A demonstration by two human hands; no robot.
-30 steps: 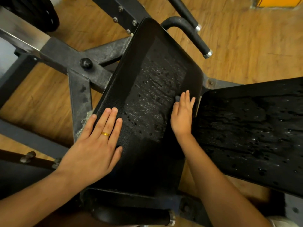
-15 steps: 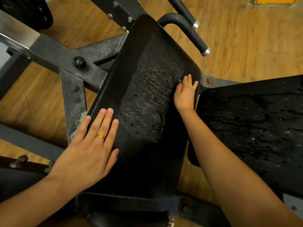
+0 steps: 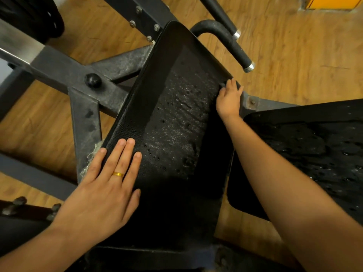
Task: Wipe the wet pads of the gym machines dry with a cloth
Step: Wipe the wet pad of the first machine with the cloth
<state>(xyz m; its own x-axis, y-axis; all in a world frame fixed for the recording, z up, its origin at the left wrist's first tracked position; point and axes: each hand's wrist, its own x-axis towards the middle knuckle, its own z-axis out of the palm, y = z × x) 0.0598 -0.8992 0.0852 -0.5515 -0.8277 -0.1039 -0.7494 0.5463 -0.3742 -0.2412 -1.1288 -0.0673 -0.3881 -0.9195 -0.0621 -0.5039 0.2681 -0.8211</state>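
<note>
Right grip (image 3: 228, 101) higher up pad (image 3: 172, 114), cloth (image 3: 223, 84) beneath

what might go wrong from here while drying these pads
1. The middle of the tilted pad is beaded with water, while the right hand is at its far right edge. Only a dark scrap, perhaps the cloth, shows by the fingers, and that little may just smear the drops.
2. The left hand lies flat on the pad's near left part, beside the drops. It might slip if it bears weight.
3. The second pad on the right is wet too and may get skipped.
</note>
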